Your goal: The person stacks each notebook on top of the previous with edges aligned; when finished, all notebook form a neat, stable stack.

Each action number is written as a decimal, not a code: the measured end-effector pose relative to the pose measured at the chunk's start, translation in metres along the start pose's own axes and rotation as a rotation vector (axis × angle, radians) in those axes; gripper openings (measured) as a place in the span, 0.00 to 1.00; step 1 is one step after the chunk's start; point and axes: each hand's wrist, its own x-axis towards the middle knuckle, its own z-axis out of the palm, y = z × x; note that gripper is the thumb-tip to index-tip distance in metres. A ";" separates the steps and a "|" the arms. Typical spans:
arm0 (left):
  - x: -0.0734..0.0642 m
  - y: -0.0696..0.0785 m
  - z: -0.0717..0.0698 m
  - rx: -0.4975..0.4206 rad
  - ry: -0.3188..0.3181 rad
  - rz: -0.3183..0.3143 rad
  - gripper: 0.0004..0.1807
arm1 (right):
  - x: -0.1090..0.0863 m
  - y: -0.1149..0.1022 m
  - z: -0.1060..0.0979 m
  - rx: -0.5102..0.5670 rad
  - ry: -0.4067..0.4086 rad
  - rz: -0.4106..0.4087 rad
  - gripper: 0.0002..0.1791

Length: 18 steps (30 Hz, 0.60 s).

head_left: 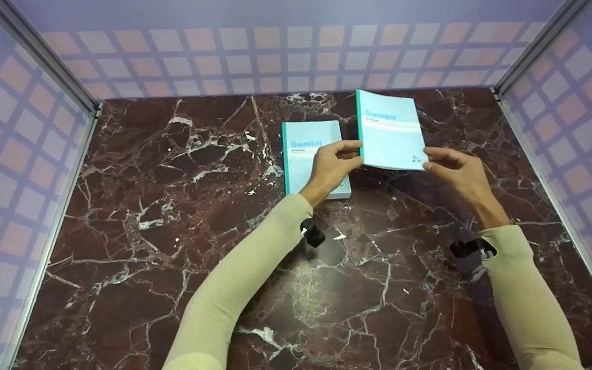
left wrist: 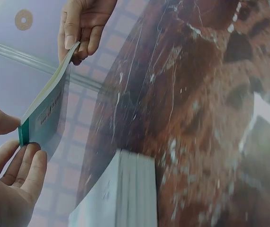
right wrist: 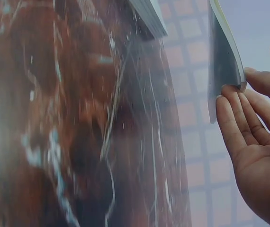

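Note:
A light-blue notebook point(head_left: 391, 131) with a green spine and the word "Gambit" on its cover is held up off the table between both hands. My left hand point(head_left: 333, 165) pinches its spine edge near the lower corner, thumb on one face and fingers under the other, as the left wrist view shows. At the opposite lower corner, my right hand point(head_left: 458, 172) pinches the notebook between thumb and fingers. A stack of matching notebooks point(head_left: 309, 134) lies on the table to the left, partly hidden behind my left hand and wrist. Its layered page edges point(left wrist: 136, 191) show in the left wrist view.
The table point(head_left: 121, 246) has a dark red-brown marbled top with white veins. A back wall point(head_left: 255, 46) and side walls with pink and white squares enclose it, joined by metal corner rails. Each wrist carries a small black camera mount point(head_left: 312, 234).

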 end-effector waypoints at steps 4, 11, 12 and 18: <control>-0.006 0.004 -0.016 0.025 0.011 -0.001 0.19 | 0.003 -0.005 0.013 -0.013 -0.008 -0.007 0.21; -0.013 0.010 -0.039 0.051 0.046 0.006 0.20 | 0.008 -0.019 0.036 0.040 -0.022 -0.041 0.20; -0.014 0.011 -0.042 0.053 0.053 0.009 0.19 | 0.008 -0.023 0.040 0.056 -0.025 -0.048 0.20; -0.025 0.010 -0.059 0.055 0.083 0.020 0.20 | 0.003 -0.057 0.061 0.083 -0.057 -0.077 0.20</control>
